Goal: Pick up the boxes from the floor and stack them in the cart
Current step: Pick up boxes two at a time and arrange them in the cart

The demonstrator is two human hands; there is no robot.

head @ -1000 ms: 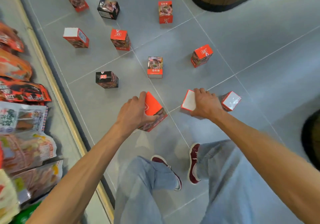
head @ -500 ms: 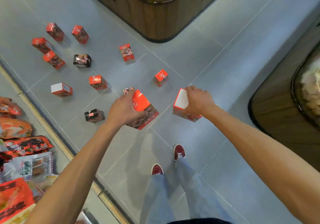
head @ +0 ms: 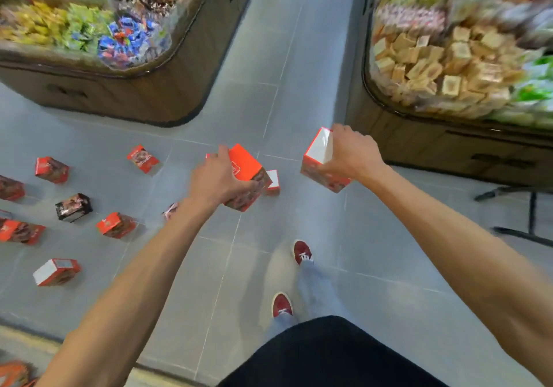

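Observation:
My left hand (head: 218,178) grips an orange-topped box (head: 250,174), held well above the grey tiled floor. My right hand (head: 351,153) holds a second box (head: 318,159) with a white end face, raised at about the same height. Several more red and black boxes lie scattered on the floor at the left, among them a black box (head: 73,207), a red box (head: 115,225) and a white-ended box (head: 55,271). Another small box (head: 273,181) stands on the floor between my hands. No cart body shows; only dark metal legs (head: 531,213) appear at the right edge.
A wooden display bin of wrapped sweets (head: 98,57) stands at the upper left, and a bin of snack packs (head: 457,66) at the upper right. An aisle of grey floor (head: 287,57) runs between them. My feet in red shoes (head: 302,253) are below.
I have risen from a crouch and turned right with both boxes lifted off the floor. The view swung from the scattered boxes to the aisle between the two bins.

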